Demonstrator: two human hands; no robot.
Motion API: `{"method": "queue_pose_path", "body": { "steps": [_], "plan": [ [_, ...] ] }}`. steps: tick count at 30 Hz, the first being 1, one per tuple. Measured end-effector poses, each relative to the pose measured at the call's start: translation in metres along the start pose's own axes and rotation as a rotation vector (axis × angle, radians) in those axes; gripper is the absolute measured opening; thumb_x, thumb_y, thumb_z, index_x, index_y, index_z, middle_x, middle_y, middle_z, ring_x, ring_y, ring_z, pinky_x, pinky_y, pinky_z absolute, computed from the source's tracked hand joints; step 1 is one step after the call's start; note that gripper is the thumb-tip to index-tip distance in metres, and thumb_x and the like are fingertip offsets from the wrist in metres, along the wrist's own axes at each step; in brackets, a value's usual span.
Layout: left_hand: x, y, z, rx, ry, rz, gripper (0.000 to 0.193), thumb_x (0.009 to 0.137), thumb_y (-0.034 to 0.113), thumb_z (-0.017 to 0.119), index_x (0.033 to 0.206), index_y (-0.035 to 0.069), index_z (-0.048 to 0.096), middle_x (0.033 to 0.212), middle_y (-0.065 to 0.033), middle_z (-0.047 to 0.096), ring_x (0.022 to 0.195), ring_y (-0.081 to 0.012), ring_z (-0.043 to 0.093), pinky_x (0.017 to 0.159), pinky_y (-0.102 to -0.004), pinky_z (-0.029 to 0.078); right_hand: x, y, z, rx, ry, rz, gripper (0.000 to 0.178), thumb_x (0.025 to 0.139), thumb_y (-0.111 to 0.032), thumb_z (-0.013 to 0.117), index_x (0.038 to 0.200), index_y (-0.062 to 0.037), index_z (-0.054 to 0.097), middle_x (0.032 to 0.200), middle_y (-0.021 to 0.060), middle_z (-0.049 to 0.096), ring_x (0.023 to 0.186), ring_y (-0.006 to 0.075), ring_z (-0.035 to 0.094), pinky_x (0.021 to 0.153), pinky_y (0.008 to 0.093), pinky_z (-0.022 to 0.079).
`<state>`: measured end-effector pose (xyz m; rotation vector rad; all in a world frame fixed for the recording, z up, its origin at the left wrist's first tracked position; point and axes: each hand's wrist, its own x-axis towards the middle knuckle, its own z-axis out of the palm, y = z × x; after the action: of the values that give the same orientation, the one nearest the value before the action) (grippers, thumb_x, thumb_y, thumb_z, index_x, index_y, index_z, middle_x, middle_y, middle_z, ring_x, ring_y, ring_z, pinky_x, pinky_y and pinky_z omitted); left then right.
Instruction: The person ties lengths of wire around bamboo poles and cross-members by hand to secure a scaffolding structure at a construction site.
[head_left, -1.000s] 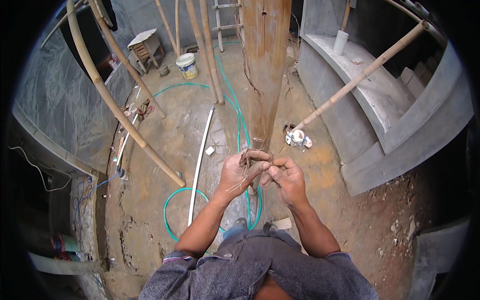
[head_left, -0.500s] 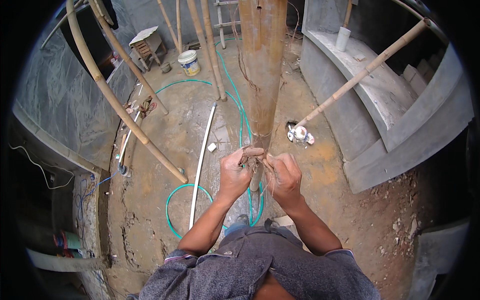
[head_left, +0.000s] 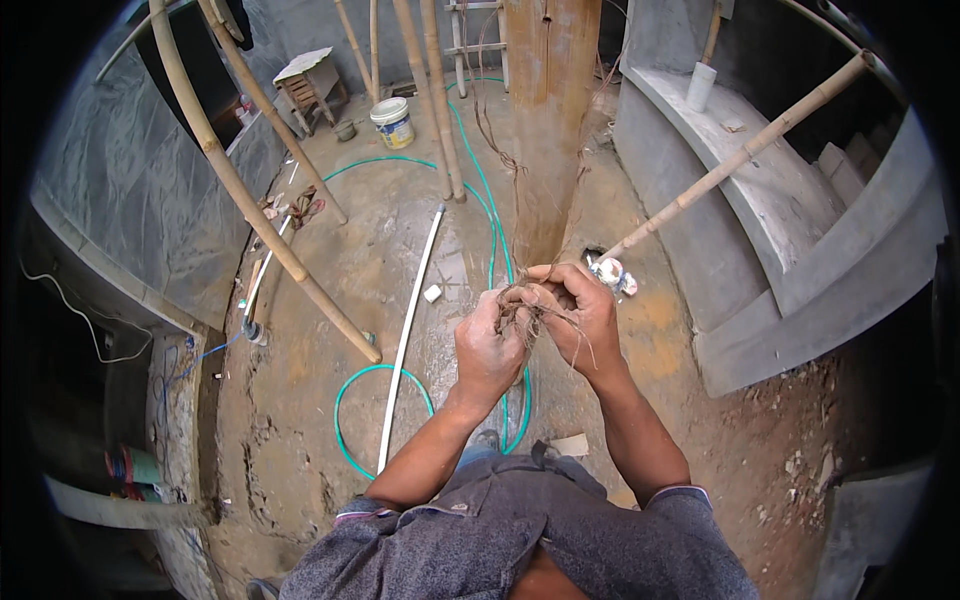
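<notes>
A tangle of thin brown twine (head_left: 541,310) is pinched between my two hands, its loose ends fanning out. My left hand (head_left: 488,345) has its fingers curled around the bunch. From the other side, my right hand (head_left: 582,312) grips the strands with thumb and fingers, close against the left. Just beyond them rises a tall brown wooden post (head_left: 552,130), its lower part hidden behind my hands. More twine (head_left: 500,150) hangs loosely along the post's left side.
Slanting bamboo poles (head_left: 235,180) stand at left, with another pole (head_left: 740,150) at right. A green hose (head_left: 345,400) and white pipe (head_left: 408,345) lie on the wet floor. A bucket (head_left: 393,125) sits farther back. Right is a grey concrete ledge (head_left: 730,150).
My right hand has turned and its fingers now reach over toward the left hand. Both hands still hold the twine. The whole view has shifted slightly.
</notes>
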<state>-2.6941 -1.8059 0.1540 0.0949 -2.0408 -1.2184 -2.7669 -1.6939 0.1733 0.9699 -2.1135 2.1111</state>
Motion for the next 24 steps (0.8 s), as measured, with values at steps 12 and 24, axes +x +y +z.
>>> {"method": "queue_pose_path", "body": {
  "steps": [12, 24],
  "plan": [
    [0.018, -0.021, -0.012, -0.068, -0.045, -0.032, 0.016, 0.08, -0.003, 0.057, 0.096, -0.002, 0.061, 0.076, -0.0162, 0.066, 0.069, -0.0209, 0.067, 0.063, -0.0302, 0.05, 0.015, 0.016, 0.012, -0.074, 0.084, 0.041, 0.025, 0.09, -0.019, 0.063, 0.078, 0.0025, 0.06, 0.067, 0.007, 0.061, 0.056, 0.0125, 0.057, 0.053, 0.0299, 0.048],
    [0.022, -0.016, -0.004, -0.284, -0.072, -0.164, 0.029, 0.088, 0.019, 0.067, 0.105, -0.003, 0.062, 0.09, -0.0069, 0.066, 0.086, -0.0139, 0.061, 0.076, -0.0278, 0.048, 0.002, 0.018, 0.013, 0.038, 0.142, -0.004, 0.023, 0.094, -0.018, 0.058, 0.083, 0.0027, 0.059, 0.065, 0.0081, 0.062, 0.057, 0.0121, 0.059, 0.054, 0.0279, 0.049]
  ]
}}
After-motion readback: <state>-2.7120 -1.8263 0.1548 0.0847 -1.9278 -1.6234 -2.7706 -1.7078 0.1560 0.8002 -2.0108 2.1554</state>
